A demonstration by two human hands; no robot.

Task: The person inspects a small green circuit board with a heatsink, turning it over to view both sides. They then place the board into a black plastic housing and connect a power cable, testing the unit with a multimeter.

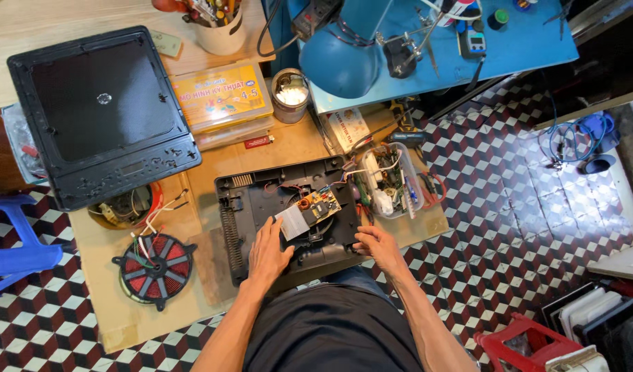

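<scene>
An opened black cooker base [251, 200] lies on a sheet of cardboard in front of me. Inside it sit a brown circuit board [321, 204] with a copper coil and a grey metal heat sink [294, 222]. My left hand [268, 251] rests flat on the base's near left part, fingertips against the heat sink. My right hand [375, 243] curls over the base's near right edge. Neither hand holds a tool.
The black top cover [103, 114] lies upside down at the upper left. A red induction coil [155, 267] with loose wires sits at the lower left. A clear parts tray [392, 179], a tin [289, 95], a yellow box [221, 96] and a blue lamp [344, 58] surround it.
</scene>
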